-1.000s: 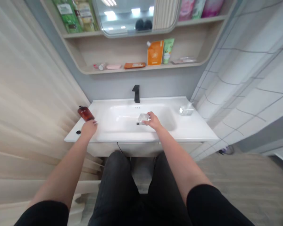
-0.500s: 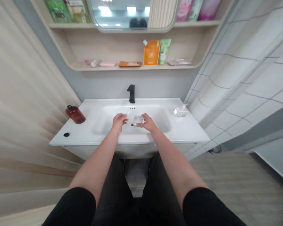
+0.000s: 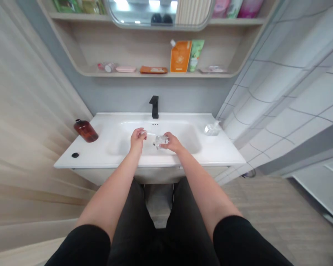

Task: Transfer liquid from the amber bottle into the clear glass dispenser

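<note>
Over the basin of the white sink (image 3: 183,155), my right hand (image 3: 170,142) is closed around a small clear container (image 3: 161,140). My left hand (image 3: 137,138) hovers just left of it, fingers pinched on a small thin clear piece that I cannot name. An amber bottle (image 3: 85,130) without a cap stands on the left of the counter. A small black cap (image 3: 75,155) lies near the counter's front left corner.
A black tap (image 3: 154,106) stands behind the basin. A clear dish (image 3: 211,128) sits on the counter's right. The shelf (image 3: 155,74) above holds an orange pouch (image 3: 180,56), a green tube and flat items. Tiled wall on the right, panelled wall on the left.
My left hand left the counter by the amber bottle and came over the basin beside the clear container. The black cap now lies uncovered on the counter. My right hand stayed put.
</note>
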`<state>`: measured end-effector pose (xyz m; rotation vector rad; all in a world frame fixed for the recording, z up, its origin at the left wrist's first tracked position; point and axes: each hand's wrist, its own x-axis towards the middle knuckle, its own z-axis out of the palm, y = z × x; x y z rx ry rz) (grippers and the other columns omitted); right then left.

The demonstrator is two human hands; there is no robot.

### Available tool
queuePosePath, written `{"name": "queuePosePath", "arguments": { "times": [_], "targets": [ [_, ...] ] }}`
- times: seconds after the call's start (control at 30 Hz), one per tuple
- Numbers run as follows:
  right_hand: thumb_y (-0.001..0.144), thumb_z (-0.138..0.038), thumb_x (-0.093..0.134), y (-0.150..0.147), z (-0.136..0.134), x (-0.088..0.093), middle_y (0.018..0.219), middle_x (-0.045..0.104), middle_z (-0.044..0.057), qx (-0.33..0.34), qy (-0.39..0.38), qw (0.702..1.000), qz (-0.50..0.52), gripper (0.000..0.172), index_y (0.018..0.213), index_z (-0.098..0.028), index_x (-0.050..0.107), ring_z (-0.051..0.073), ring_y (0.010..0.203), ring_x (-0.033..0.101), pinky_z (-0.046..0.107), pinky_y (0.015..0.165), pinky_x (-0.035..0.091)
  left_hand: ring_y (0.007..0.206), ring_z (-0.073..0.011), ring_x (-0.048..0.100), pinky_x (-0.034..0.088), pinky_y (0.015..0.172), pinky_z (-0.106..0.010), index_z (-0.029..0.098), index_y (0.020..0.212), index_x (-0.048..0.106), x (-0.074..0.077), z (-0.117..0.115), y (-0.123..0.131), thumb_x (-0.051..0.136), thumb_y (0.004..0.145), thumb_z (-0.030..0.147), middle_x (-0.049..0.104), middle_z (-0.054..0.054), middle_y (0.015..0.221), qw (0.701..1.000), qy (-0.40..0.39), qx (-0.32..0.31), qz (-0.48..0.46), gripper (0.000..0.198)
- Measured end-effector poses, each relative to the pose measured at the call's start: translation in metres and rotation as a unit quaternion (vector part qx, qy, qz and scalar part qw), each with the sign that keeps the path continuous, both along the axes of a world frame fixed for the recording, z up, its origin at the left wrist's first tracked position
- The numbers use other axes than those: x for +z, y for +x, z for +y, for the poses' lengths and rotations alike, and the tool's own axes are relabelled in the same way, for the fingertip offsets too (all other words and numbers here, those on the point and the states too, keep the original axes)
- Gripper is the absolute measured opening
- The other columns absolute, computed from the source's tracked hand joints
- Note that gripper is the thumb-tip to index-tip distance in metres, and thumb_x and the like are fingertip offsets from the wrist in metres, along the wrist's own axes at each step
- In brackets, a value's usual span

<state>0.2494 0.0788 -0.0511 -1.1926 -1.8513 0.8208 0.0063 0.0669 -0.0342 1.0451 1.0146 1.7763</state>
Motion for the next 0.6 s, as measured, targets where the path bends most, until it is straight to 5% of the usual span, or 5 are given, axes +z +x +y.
{"name": "queuePosePath", "arguments": {
  "times": [0.2, 0.37, 0.6],
  "targets": [
    [0.063, -0.050, 0.095, 0.000, 0.002, -0.002, 0.096, 0.070, -0.003, 0.010, -0.014, 1.000, 0.001, 0.063, 0.111, -0.027, 0.059, 0.022, 0.085, 0.065, 0.035, 0.082, 0.053, 0.069, -0.0153, 0.057, 0.048, 0.070, -0.030, 0.023, 0.102, 0.073, -0.003, -0.003, 0.005, 0.087, 0.077, 0.039, 0.067, 0.001, 0.083, 0.994, 0.010, 0.011, 0.110, 0.032],
    [0.059, -0.046, 0.097, 0.000, 0.002, -0.001, 0.098, 0.070, -0.002, 0.010, -0.004, 1.000, -0.024, 0.066, 0.110, -0.027, 0.060, 0.022, 0.086, 0.064, 0.036, 0.083, 0.051, 0.090, -0.0208, 0.068, 0.053, 0.083, -0.032, 0.025, 0.116, 0.072, 0.003, -0.012, 0.012, 0.085, 0.083, 0.034, 0.077, -0.004, 0.104, 0.979, 0.021, 0.037, 0.200, 0.037],
    [0.060, -0.045, 0.098, -0.001, -0.001, 0.001, 0.095, 0.070, -0.003, 0.036, -0.017, 0.999, -0.029, 0.065, 0.111, -0.027, 0.062, 0.021, 0.084, 0.064, 0.033, 0.080, 0.050, 0.104, -0.0262, 0.075, 0.059, 0.102, -0.043, 0.026, 0.114, 0.077, 0.005, -0.016, 0.022, 0.091, 0.079, 0.026, 0.081, -0.007, 0.115, 0.967, 0.031, -0.028, 0.251, 0.037]
  ]
}}
